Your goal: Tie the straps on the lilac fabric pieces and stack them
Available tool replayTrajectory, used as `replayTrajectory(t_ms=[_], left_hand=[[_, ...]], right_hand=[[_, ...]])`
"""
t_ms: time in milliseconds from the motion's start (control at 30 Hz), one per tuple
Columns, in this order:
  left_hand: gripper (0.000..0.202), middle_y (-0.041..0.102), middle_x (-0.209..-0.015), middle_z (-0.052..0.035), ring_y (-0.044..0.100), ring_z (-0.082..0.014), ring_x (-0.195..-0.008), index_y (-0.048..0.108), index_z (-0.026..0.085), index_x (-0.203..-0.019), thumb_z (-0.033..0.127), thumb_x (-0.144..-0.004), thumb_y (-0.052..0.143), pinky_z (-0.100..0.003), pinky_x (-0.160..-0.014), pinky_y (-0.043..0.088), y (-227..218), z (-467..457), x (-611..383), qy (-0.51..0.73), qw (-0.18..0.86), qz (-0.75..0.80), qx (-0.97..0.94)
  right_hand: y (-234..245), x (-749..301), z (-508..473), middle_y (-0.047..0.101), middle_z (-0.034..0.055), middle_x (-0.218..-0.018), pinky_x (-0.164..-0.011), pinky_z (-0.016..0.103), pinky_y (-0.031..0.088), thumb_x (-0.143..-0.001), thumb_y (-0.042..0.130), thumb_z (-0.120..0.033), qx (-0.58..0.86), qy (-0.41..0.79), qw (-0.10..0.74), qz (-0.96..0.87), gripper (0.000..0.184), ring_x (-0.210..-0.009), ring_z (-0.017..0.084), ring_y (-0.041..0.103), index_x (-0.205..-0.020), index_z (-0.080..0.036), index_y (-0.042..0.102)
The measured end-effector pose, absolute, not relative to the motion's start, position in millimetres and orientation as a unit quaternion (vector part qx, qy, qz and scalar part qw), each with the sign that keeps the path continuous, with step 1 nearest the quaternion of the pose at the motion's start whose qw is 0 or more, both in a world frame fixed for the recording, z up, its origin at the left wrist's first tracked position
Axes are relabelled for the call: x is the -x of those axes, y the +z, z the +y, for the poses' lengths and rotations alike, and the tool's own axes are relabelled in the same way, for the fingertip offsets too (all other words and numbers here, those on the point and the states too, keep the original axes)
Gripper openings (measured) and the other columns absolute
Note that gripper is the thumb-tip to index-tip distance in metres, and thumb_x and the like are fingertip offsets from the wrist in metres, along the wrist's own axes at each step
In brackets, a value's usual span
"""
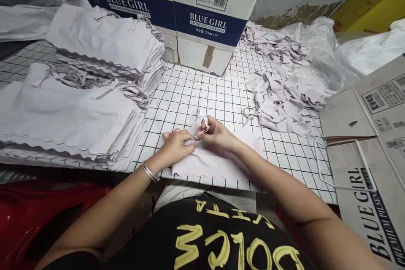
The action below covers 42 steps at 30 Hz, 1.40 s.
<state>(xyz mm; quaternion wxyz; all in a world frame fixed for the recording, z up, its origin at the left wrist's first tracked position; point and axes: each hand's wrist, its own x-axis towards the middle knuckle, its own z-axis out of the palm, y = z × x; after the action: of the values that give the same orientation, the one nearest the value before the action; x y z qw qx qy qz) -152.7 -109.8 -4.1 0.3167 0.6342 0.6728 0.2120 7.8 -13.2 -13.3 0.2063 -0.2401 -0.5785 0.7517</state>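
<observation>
A pale lilac cloth bag [215, 162] with a zigzag edge lies flat at the near edge of the grid-patterned table [186, 93]. My left hand [175, 147] rests on the bag, its fingers pinched on the bag's drawstring [198, 136]. My right hand [217, 131] is closed on the same drawstring, a loop of it sticking up above the fingers. A silver bracelet [149, 171] circles my left wrist.
Two tall stacks of folded bags [95, 88] fill the left side. A loose heap of bags [281, 97] and clear plastic lie at the right. Blue Girl beer cartons [190, 12] stand behind; flattened cartons [370, 143] and a white wire handle sit at right.
</observation>
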Motion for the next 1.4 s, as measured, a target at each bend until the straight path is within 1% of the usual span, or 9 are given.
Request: replayTrajectory(t_ms=[200,533,700,800,900,967,1067,1200,1400], left_hand=[[0.021,0.064,-0.079,0.0002,0.052,-0.0218,-0.093,0.063,0.019,-0.068,0.034,-0.082,0.056,-0.042,-0.087,0.025,-6.7,-109.5,152.7,0.217,0.304,0.678,-0.633],[0.014,0.069,-0.085,0.0009,0.054,-0.0228,-0.096,0.066,0.022,-0.072,0.032,-0.079,0.059,-0.044,-0.091,0.025,-8.6,-110.9,153.0,0.245,0.304,0.679,-0.622],[0.014,0.069,-0.088,0.0017,0.054,-0.0228,-0.098,0.068,0.024,-0.075,0.034,-0.080,0.060,-0.046,-0.093,0.024,-9.7,-111.2,153.0,0.257,0.307,0.678,-0.617],[0.017,0.069,-0.084,0.0015,0.055,-0.0220,-0.095,0.069,0.024,-0.072,0.033,-0.082,0.058,-0.045,-0.092,0.024,-10.2,-112.0,153.6,0.268,0.306,0.671,-0.620],[0.015,0.069,-0.083,0.0014,0.055,-0.0218,-0.094,0.068,0.023,-0.069,0.029,-0.080,0.059,-0.045,-0.092,0.025,-10.8,-113.5,153.9,0.274,0.306,0.671,-0.617],[0.014,0.069,-0.083,0.0015,0.055,-0.0218,-0.094,0.068,0.023,-0.069,0.028,-0.079,0.060,-0.045,-0.092,0.024,-11.1,-114.3,153.3,0.274,0.307,0.674,-0.613],[0.016,0.069,-0.085,0.0016,0.056,-0.0223,-0.096,0.069,0.023,-0.071,0.032,-0.082,0.060,-0.045,-0.092,0.024,-11.3,-114.3,151.8,0.278,0.295,0.682,-0.609],[0.015,0.070,-0.091,0.0023,0.056,-0.0217,-0.099,0.069,0.024,-0.077,0.034,-0.084,0.060,-0.043,-0.092,0.024,-11.6,-112.5,150.5,0.294,0.280,0.688,-0.601],[0.014,0.070,-0.091,0.0020,0.056,-0.0215,-0.098,0.069,0.024,-0.078,0.031,-0.085,0.059,-0.041,-0.090,0.025,-9.5,-111.7,148.6,0.296,0.280,0.687,-0.602]], right_hand=[[-22.2,-5.3,-14.8,0.061,-0.0028,-0.077,-0.061,0.025,0.040,-0.069,0.074,-0.024,0.242,0.751,0.196,-0.582,0.040,-0.063,0.010,0.053,-0.082,-0.022,0.037],[-20.0,-9.1,-12.7,0.061,-0.0020,-0.078,-0.063,0.025,0.042,-0.067,0.075,-0.024,0.253,0.736,0.175,-0.602,0.037,-0.064,0.010,0.052,-0.080,-0.021,0.041],[-19.7,-11.6,-11.6,0.063,-0.0015,-0.079,-0.065,0.026,0.044,-0.069,0.075,-0.023,0.247,0.736,0.168,-0.607,0.034,-0.066,0.010,0.055,-0.080,-0.021,0.043],[-16.8,-12.6,-9.9,0.064,-0.0011,-0.077,-0.070,0.028,0.048,-0.066,0.079,-0.025,0.269,0.736,0.167,-0.599,0.035,-0.071,0.013,0.061,-0.079,-0.020,0.047],[-12.7,-14.6,-5.2,0.066,-0.0012,-0.073,-0.074,0.032,0.052,-0.061,0.084,-0.029,0.308,0.738,0.191,-0.569,0.038,-0.073,0.015,0.066,-0.078,-0.019,0.051],[-10.7,-16.3,-1.4,0.068,-0.0007,-0.073,-0.074,0.032,0.052,-0.060,0.085,-0.030,0.316,0.738,0.211,-0.558,0.038,-0.072,0.015,0.066,-0.078,-0.019,0.053],[-9.6,-18.2,2.2,0.068,0.0002,-0.074,-0.068,0.029,0.051,-0.063,0.084,-0.030,0.309,0.738,0.211,-0.561,0.035,-0.069,0.014,0.065,-0.080,-0.018,0.055],[-9.6,-17.9,1.1,0.062,-0.0023,-0.068,-0.059,0.024,0.045,-0.066,0.082,-0.028,0.301,0.744,0.185,-0.568,0.032,-0.061,0.010,0.059,-0.083,-0.017,0.057],[-7.0,-14.4,-6.0,0.062,-0.0009,-0.073,-0.066,0.026,0.046,-0.067,0.080,-0.030,0.284,0.741,0.151,-0.589,0.029,-0.068,0.012,0.059,-0.084,-0.017,0.060]])
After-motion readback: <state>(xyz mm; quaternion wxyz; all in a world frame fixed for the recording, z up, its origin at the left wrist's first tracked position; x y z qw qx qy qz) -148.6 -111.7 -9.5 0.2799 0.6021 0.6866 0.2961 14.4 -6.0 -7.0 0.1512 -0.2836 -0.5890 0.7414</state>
